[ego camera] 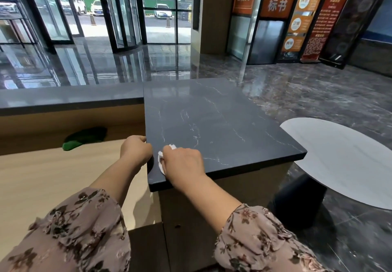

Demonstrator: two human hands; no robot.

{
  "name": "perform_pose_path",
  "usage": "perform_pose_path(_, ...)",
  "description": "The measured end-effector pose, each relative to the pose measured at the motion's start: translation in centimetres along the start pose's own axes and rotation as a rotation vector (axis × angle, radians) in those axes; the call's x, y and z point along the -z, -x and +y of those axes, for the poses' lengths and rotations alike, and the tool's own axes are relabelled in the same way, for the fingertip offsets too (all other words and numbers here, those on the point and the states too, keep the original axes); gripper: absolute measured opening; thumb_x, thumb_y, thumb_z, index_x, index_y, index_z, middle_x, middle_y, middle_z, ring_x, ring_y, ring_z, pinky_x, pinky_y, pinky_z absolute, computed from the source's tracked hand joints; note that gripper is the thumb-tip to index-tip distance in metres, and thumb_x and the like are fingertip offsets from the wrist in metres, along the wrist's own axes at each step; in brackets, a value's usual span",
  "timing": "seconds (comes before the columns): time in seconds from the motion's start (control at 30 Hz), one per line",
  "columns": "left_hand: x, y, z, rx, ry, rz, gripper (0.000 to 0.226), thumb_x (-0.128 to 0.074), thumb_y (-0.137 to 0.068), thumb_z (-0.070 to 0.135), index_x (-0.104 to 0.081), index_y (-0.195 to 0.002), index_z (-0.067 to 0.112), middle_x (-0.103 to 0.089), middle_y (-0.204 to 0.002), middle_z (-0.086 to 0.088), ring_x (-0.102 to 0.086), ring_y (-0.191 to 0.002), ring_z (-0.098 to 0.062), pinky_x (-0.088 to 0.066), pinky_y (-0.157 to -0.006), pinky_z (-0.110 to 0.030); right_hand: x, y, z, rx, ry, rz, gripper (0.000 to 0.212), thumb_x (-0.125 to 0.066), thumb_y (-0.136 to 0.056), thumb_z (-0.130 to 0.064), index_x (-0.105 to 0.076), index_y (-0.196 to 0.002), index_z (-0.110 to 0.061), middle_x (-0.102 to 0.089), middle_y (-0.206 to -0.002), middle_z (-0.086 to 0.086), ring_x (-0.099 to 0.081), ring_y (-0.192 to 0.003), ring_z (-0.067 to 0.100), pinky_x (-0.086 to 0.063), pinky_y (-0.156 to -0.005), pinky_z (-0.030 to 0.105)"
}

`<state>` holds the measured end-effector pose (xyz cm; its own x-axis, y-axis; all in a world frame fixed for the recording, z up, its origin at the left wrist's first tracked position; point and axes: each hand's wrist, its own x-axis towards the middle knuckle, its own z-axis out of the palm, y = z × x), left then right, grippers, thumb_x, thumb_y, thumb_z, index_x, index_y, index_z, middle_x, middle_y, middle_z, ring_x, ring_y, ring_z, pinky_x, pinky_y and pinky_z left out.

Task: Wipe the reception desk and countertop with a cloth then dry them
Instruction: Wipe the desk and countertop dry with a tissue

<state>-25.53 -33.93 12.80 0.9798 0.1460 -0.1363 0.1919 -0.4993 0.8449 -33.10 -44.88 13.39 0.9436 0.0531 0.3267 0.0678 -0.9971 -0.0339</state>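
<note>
Dark countertop (212, 123): right hand (182, 163) grip clamped on white cloth (161, 159); left hand (134, 149) grips edge.

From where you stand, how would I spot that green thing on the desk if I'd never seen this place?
Start at the dark marble countertop. Left of it lies the lower, pale wooden desk. At the desk's far edge, against the wooden back panel, lies the green cloth, crumpled, untouched by either hand, and the only green item there.

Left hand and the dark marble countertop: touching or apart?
Touching. The head view shows the left hand wrapped over the left edge of the dark marble countertop, its fingers curled onto the rim with no gap visible.
</note>
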Motion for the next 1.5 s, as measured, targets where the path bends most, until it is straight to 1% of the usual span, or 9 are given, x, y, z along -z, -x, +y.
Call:
perform_pose_path(0.07,-0.2,0.0,0.0,0.003,-0.002,0.017,0.022,-0.053,-0.091,0.004,-0.069,-0.106,0.007,-0.053,-0.070,0.005,-0.058,-0.087,-0.032,-0.053,-0.087,-0.045,-0.4,0.2,3.2,-0.065,-0.010,0.093,0.035,-0.079,-0.061,-0.032,-0.047,-0.052,-0.021,-0.050,-0.039,0.000,-0.049,-0.029,0.024,-0.004,-0.048,0.014)
perform_pose_path(0.27,-0.4,0.3,0.3,0.028,-0.035,0.063,0.024,-0.053,-0.090,0.005,-0.069,-0.109,0.005,-0.060,-0.083,-0.003,-0.063,-0.095,-0.033,-0.055,-0.086,-0.044,0.0,1.8,15.6,-0.271,0.046,0.074,0.034,-0.038,-0.098,-0.039,-0.059,-0.096,-0.012,-0.070,-0.089,0.014,-0.066,-0.087,0.036,-0.030,-0.061,0.031)
perform_pose_path(0.57,-1.4,0.8,0.9,0.058,-0.075,0.102,0.021,-0.050,-0.091,0.006,-0.064,-0.092,0.021,-0.065,-0.092,-0.003,-0.063,-0.085,-0.028,-0.057,-0.079,-0.039,0.8,2.1,22.6,-0.647,0.088,0.018,0.035,-0.029,-0.103,-0.026,-0.058,-0.114,-0.010,-0.066,-0.113,0.013,-0.063,-0.104,0.033,-0.041,-0.075,0.031)
perform_pose_path(0.87,-3.3,2.4,1.9,0.090,-0.139,0.168,0.016,-0.052,-0.087,0.011,-0.061,-0.100,0.011,-0.064,-0.098,-0.013,-0.060,-0.087,-0.035,-0.055,-0.082,-0.042,0.3,1.4,5.6,-0.069,-0.130,-0.180,0.026,-0.051,-0.094,-0.011,-0.047,-0.119,-0.013,-0.057,-0.119,0.007,-0.064,-0.102,0.031,-0.047,-0.073,0.033)
perform_pose_path(1.0,-4.2,2.8,2.6,0.106,-0.199,0.201,0.017,-0.052,-0.087,0.012,-0.058,-0.103,0.009,-0.062,-0.102,-0.017,-0.059,-0.090,-0.036,-0.055,-0.085,-0.045,0.0,1.1,6.6,0.148,-0.100,-0.058,0.016,-0.064,-0.087,-0.027,-0.061,-0.097,-0.014,-0.070,-0.080,0.006,-0.069,-0.071,0.027,-0.027,-0.048,0.021)
perform_pose_path(1.07,-4.6,3.0,3.1,0.098,-0.248,0.206,0.019,-0.051,-0.088,0.013,-0.058,-0.105,0.008,-0.061,-0.104,-0.017,-0.059,-0.091,-0.036,-0.054,-0.082,-0.042,0.1,0.9,9.9,0.109,-0.129,0.043,0.019,-0.067,-0.080,-0.035,-0.066,-0.075,-0.017,-0.064,-0.055,0.004,-0.064,-0.050,0.026,-0.012,-0.046,0.017)
perform_pose_path(1.2,-6.1,3.1,4.6,0.035,-0.347,0.211,0.016,-0.051,-0.087,0.012,-0.058,-0.099,0.004,-0.060,-0.100,-0.018,-0.057,-0.091,-0.035,-0.048,-0.075,-0.037,0.8,1.0,19.7,-0.075,-0.099,-0.029,0.030,-0.040,-0.097,-0.038,-0.063,-0.106,-0.021,-0.071,-0.098,0.009,-0.066,-0.097,0.030,-0.031,-0.064,0.028)
perform_pose_path(1.3,-8.1,3.6,6.1,0.025,-0.380,0.190,0.013,-0.052,-0.085,0.013,-0.058,-0.094,0.006,-0.061,-0.100,-0.017,-0.057,-0.095,-0.035,-0.051,-0.085,-0.041,1.9,1.5,27.6,-0.324,0.040,-0.050,0.035,-0.035,-0.098,-0.039,-0.060,-0.113,-0.019,-0.070,-0.108,0.011,-0.064,-0.103,0.031,-0.040,-0.072,0.031)
perform_pose_path(1.5,-12.1,4.0,8.1,-0.023,-0.421,0.094,0.015,-0.048,-0.082,0.012,-0.057,-0.094,0.008,-0.062,-0.112,-0.020,-0.054,-0.110,-0.037,-0.042,-0.101,-0.047,1.8,2.3,30.1,-0.371,0.102,-0.113,0.034,-0.029,-0.102,-0.028,-0.058,-0.111,-0.011,-0.067,-0.112,0.012,-0.063,-0.102,0.032,-0.036,-0.070,0.030)
